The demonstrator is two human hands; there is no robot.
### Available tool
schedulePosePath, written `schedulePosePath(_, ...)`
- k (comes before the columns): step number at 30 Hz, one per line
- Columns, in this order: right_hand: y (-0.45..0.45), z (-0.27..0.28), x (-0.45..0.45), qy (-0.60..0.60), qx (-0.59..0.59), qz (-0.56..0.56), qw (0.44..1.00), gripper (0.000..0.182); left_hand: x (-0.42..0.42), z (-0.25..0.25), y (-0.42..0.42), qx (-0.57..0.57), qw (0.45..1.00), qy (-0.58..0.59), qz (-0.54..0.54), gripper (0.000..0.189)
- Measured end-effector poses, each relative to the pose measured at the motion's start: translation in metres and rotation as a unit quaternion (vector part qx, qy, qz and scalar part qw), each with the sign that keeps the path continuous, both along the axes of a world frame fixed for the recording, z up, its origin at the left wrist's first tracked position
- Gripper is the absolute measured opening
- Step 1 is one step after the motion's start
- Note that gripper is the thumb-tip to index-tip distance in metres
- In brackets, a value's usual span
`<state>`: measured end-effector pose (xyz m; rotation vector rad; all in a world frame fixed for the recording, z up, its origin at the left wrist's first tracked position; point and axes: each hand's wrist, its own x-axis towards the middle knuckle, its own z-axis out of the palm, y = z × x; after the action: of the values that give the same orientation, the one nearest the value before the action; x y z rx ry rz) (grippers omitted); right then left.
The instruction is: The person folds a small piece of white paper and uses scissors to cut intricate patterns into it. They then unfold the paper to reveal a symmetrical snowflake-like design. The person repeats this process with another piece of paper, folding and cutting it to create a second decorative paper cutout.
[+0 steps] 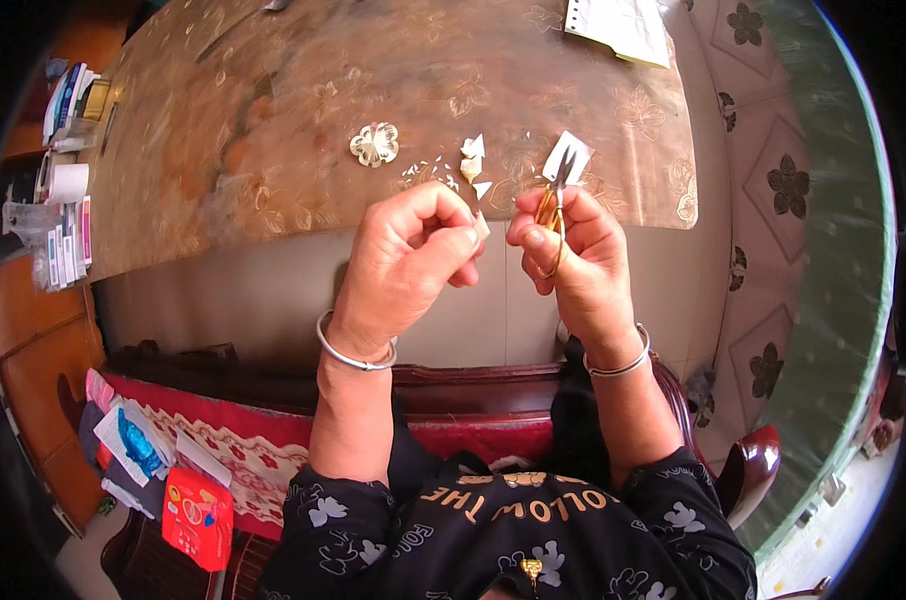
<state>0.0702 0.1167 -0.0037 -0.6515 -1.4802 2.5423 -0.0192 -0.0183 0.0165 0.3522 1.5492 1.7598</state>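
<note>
My left hand pinches a small folded piece of pale paper between thumb and fingers, just off the table's near edge. In my right hand is a pair of small scissors with gold-coloured handles, blades pointing away from me. Under the blade tips a square of white paper lies on the brown patterned tabletop. Left of it are larger paper scraps and many tiny white clippings. A flower-shaped paper cut-out lies farther left.
White sheets lie at the table's far right corner. Boxes, a white roll and plastic bags stand along the left side. A red packet and other packets lie on the wooden bench's red cover at lower left.
</note>
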Motion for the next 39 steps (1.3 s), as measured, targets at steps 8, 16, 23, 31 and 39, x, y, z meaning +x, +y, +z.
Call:
schedulePosePath(8, -0.007, 0.005, -0.003, -0.009, 0.002, 0.029, 1.000, 0.020, 0.004, -0.004, -0.004, -0.076, 0.993, 0.055, -0.070, 0.008)
schedulePosePath(16, -0.009, 0.001, -0.004, 0.018, -0.006, -0.062, 0.998, 0.018, 0.012, 0.000, 0.010, -0.028, 1.000, 0.012, -0.001, 0.009)
schedulePosePath(23, -0.007, 0.001, -0.003, -0.020, 0.008, 0.079, 0.997, 0.020, 0.000, -0.004, -0.003, 0.044, 0.998, -0.021, 0.050, 0.007)
schedulePosePath(31, -0.005, 0.001, -0.001, -0.037, 0.010, 0.256, 0.966, 0.017, -0.014, -0.005, -0.015, 0.037, 0.995, -0.082, 0.042, 0.008)
schedulePosePath(39, -0.006, 0.004, 0.000, -0.056, 0.021, 0.242, 0.968, 0.017, -0.011, -0.008, -0.011, 0.052, 0.996, -0.067, 0.033, 0.008)
